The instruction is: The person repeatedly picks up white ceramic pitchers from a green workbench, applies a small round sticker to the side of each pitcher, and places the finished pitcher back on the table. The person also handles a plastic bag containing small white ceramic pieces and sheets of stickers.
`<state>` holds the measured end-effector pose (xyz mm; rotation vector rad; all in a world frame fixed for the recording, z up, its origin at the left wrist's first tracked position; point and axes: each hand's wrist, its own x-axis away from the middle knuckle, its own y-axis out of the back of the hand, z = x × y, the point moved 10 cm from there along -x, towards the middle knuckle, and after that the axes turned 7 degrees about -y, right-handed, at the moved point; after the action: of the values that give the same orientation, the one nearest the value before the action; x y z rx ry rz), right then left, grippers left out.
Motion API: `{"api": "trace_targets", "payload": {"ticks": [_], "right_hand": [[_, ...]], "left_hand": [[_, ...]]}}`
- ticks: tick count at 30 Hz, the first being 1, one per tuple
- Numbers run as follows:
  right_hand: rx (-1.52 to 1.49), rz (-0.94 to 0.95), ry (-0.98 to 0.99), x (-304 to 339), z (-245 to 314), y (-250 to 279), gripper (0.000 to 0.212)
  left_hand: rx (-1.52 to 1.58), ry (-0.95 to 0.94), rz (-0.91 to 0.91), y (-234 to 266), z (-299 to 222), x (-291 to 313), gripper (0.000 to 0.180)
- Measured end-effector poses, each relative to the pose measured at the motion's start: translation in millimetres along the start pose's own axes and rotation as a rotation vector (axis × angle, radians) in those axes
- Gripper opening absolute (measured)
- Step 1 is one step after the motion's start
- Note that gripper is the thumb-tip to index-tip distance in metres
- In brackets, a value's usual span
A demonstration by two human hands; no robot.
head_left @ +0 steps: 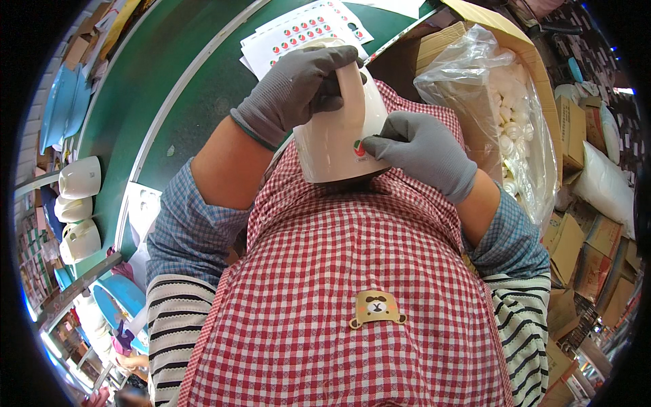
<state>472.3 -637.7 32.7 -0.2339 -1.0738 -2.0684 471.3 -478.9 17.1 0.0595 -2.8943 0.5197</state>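
Head view, the only one: your white jug [332,146] is up in front of your apron [339,258], tilted, dark base [352,184] toward you. Your left grip [291,88] is closed around the upper end of its handle [350,98]; your right grip [430,152] is curled in, tip touching the jug wall at the right edge of a small red-and-green label [359,147]. Can't tell whether that thumb and finger pinch anything. Step in hand looks like placing or smoothing the label; the next move likely calls for a steady left hold and light, even rubbing outward, since the curved wall could trap a bubble or let an edge lift. Materials: jug is glossy, hard, probably plastic, rounded and widening to the base, with a smooth bowed handle. Both gloves are grey ribbed knit, looking smoother and darker at the fingers. Apron is red-and-white checked cloth, softly creased, with a flat tan bear patch [377,308]. Beyond the jug, flat white label sheets [305,30] overlap on the smooth green tabletop [196,108]. On your right, crinkled clear film [454,74] lines an open brown carton [529,44] around knobbly off-white pieces [512,132], too small to identify.
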Motion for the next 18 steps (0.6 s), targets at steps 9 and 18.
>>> {"api": "trace_targets", "payload": {"ticks": [9, 18], "right_hand": [[0.509, -0.283, 0.124, 14, 31, 22, 0.045], [0.453, -0.408, 0.304, 21, 51, 17, 0.065]], "left_hand": [[0.012, -0.006, -0.025, 1, 0, 1, 0.043], [-0.159, -0.172, 0.027, 15, -1, -6, 0.042]]}}
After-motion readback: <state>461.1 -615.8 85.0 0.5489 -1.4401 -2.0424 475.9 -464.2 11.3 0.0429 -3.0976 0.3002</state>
